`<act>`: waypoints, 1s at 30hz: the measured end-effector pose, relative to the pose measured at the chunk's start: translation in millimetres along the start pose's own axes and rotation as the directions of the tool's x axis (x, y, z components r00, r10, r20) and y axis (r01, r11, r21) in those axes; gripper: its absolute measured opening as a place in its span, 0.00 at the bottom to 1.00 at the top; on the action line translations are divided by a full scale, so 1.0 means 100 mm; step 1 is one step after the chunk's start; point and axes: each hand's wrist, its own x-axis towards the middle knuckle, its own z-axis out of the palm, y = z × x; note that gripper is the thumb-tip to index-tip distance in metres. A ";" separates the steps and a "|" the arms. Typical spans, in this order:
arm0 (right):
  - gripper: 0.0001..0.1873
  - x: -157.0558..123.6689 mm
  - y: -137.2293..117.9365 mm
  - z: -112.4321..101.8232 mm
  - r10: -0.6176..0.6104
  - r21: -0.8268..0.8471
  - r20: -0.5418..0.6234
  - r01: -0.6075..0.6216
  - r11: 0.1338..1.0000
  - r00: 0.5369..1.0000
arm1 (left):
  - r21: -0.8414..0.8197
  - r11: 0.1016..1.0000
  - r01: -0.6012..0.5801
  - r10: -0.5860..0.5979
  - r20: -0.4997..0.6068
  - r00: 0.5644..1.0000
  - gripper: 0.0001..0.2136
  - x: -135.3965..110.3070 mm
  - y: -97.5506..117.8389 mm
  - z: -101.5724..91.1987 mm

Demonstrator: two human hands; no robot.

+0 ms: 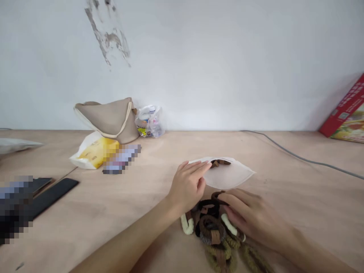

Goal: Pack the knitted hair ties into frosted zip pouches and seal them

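We see a flat, pale translucent pouch [229, 176] lying on the bench [93, 212], with a few brown hair ties [219, 162] showing at its parted mouth. Just below it sits a loose heap of knitted hair ties [214, 231] in dark brown, cream and olive, looped over one another.

**Room for the hands runs toward the wall, past the pouch**

The hair ties [213, 231] lie beneath the right hand [250, 216], and the white pouch [227, 172] sits under the left hand [187, 185]. Beyond them, the tabletop [85, 212] gives passage up to the grey cable [301, 157] at right and the tan bag [108, 119] at left.
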 end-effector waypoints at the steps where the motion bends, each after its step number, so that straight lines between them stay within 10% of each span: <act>1: 0.10 -0.02 0.02 -0.02 -0.009 -0.008 -0.056 0.008 1.000 0.998 | 0.000 1.000 -0.002 0.002 0.002 1.000 0.20 0.00 0.00 0.00; 7: 0.10 0.00 0.12 -0.09 0.126 -0.064 -0.273 -0.149 0.987 0.954 | 0.001 1.000 0.010 -0.010 0.014 1.000 0.21 0.04 -0.05 -0.02; 17: 0.10 0.13 -0.40 -0.17 0.068 0.195 0.050 -0.077 0.978 0.996 | -0.030 0.999 -0.024 0.024 -0.001 1.000 0.19 0.09 -0.12 -0.05; 30: 0.08 0.10 -0.14 -0.18 -0.026 -0.066 -0.314 0.006 0.998 0.949 | -0.028 0.997 -0.069 0.069 0.001 0.998 0.19 0.08 -0.08 -0.08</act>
